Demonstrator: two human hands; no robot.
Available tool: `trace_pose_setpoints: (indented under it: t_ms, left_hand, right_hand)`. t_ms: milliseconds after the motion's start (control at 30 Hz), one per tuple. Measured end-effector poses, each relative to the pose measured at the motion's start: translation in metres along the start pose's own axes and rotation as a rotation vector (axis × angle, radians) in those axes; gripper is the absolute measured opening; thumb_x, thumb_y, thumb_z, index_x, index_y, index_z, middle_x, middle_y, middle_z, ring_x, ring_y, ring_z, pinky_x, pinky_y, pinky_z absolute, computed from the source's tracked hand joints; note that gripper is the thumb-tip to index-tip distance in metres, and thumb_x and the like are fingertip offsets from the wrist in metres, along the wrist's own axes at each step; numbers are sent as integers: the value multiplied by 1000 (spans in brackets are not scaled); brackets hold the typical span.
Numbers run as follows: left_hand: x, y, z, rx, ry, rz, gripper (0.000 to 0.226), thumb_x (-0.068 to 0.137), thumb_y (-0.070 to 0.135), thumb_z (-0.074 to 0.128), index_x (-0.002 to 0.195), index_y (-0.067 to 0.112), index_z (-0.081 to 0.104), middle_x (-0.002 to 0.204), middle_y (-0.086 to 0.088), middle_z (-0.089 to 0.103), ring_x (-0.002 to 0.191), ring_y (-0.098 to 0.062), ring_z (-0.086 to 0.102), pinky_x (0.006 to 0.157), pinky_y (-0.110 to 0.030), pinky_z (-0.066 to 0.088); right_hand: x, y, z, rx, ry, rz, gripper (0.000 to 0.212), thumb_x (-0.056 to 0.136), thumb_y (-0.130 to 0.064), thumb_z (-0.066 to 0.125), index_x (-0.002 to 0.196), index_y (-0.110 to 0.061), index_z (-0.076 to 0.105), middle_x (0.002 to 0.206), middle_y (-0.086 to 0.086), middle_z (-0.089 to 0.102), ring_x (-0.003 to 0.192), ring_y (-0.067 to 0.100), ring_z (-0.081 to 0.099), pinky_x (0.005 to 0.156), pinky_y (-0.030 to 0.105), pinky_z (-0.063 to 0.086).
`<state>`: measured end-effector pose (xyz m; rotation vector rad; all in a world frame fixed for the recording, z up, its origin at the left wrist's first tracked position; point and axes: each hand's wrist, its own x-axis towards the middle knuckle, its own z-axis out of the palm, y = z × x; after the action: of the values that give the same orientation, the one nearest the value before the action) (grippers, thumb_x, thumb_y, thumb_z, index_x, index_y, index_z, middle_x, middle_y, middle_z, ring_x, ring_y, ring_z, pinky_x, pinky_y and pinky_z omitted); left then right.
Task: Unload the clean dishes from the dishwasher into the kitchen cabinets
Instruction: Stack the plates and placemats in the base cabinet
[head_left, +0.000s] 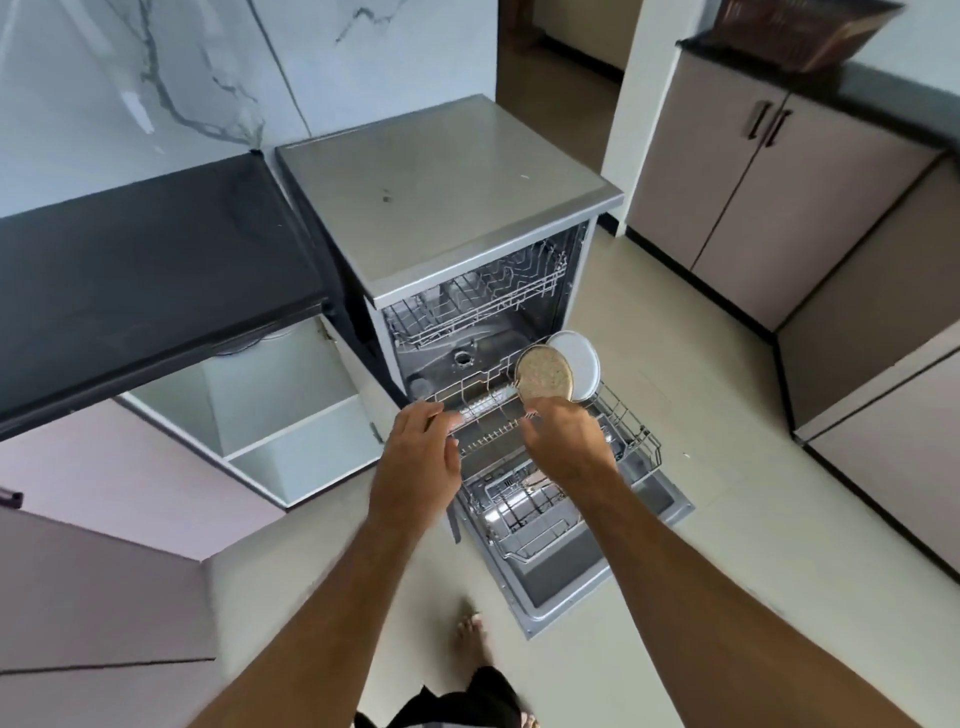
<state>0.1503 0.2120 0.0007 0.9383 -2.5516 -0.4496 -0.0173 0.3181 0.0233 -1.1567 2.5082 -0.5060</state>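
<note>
The right hand (563, 441) reaches down over the pulled-out lower rack (631, 436) and appears to grip the bottom edge of a speckled tan plate (544, 375), its fingers curled at the rim, though the contact itself is partly hidden behind the knuckles. The plate stands on edge between the rack's wires, which is why the hand comes at it from above and takes the rim rather than the face. The left hand (418, 457) hangs just beside it over the rack's near-left part, fingers relaxed and loosely spread, holding nothing; it looks ready to steady the rack or receive the plate. Right behind the tan plate stands a white plate (584, 358), also upright, close against it, so the front one probably has to come out first. The rack sits over the lowered door (566, 582) of the dishwasher (441, 197), whose upper rack (467, 301) stays inside and looks bare. To the left an open cabinet (280, 415) under the dark desk (145, 270) shows white shelves, a likely place for the plates.
</note>
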Motion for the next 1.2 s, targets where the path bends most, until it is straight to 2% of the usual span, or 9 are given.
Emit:
trace_pose_setpoints:
  t_ms: [67, 133, 200, 300, 400, 500, 667, 933, 1200]
  left_hand:
    - [19, 6, 16, -31, -39, 53, 32, 92, 14, 58, 124, 15, 62, 128, -5, 56, 129, -20, 44, 100, -35, 51]
    - [40, 12, 30, -42, -85, 90, 33, 93, 15, 56, 125, 16, 61, 129, -4, 54, 130, -19, 42, 101, -36, 50]
    - [59, 18, 42, -40, -121, 124, 33, 93, 16, 53, 126, 16, 60, 128, -4, 53, 129, -19, 42, 102, -38, 49]
    - [83, 22, 58, -54, -170, 135, 34, 95, 18, 51, 128, 17, 58, 130, -2, 51, 129, -18, 39, 104, -35, 46]
    - [106, 23, 69, -52, -206, 168, 36, 94, 15, 53, 129, 15, 57, 128, -2, 52, 126, -17, 41, 106, -34, 43]
    - [129, 23, 80, -39, -235, 150, 38, 93, 14, 53, 131, 15, 55, 129, -3, 53, 128, -17, 40, 107, -38, 45]
    - [154, 37, 93, -70, -241, 111, 38, 95, 16, 53, 134, 15, 52, 132, -2, 52, 130, -15, 38, 108, -31, 39]
    - [186, 66, 148, -119, -259, -93, 38, 97, 16, 53, 135, 18, 51, 134, 2, 50, 128, -12, 40, 103, -36, 48]
    - [217, 103, 230, -215, -277, -383, 44, 102, 18, 41, 145, 24, 44, 151, 7, 42, 143, -9, 32, 115, -28, 27]
  right_hand:
    - [14, 12, -1, 22, -8, 34, 32, 101, -32, 49, 126, -16, 61, 117, 8, 68, 86, 15, 66, 70, 23, 52]
    - [29, 24, -7, 42, 1, 54, 32, 101, -31, 49, 128, -17, 60, 121, 9, 67, 89, 16, 68, 69, 24, 55]
    - [42, 36, -16, 16, 12, 65, 33, 100, -30, 49, 128, -18, 60, 124, 8, 65, 99, 20, 66, 81, 33, 57]
    - [61, 54, -34, 6, 27, 117, 35, 99, -30, 50, 130, -19, 60, 128, 5, 62, 115, 25, 58, 95, 37, 47]
    - [76, 69, -41, 26, 64, 160, 35, 99, -30, 51, 130, -19, 61, 125, 6, 65, 99, 19, 65, 81, 28, 53]
    - [86, 80, -45, 41, 102, 165, 32, 99, -28, 54, 128, -19, 62, 120, 4, 69, 80, 9, 58, 68, 16, 45]
    - [111, 97, -56, 35, 86, 137, 34, 99, -28, 54, 130, -16, 60, 127, 6, 65, 97, 16, 67, 75, 19, 47]
    - [185, 153, -58, -3, -32, 54, 37, 100, -36, 48, 133, -22, 57, 130, 5, 62, 103, 20, 65, 83, 33, 57]
    - [265, 231, -40, -12, -132, -21, 34, 98, -31, 52, 128, -20, 61, 126, 2, 62, 104, 20, 64, 87, 30, 53]
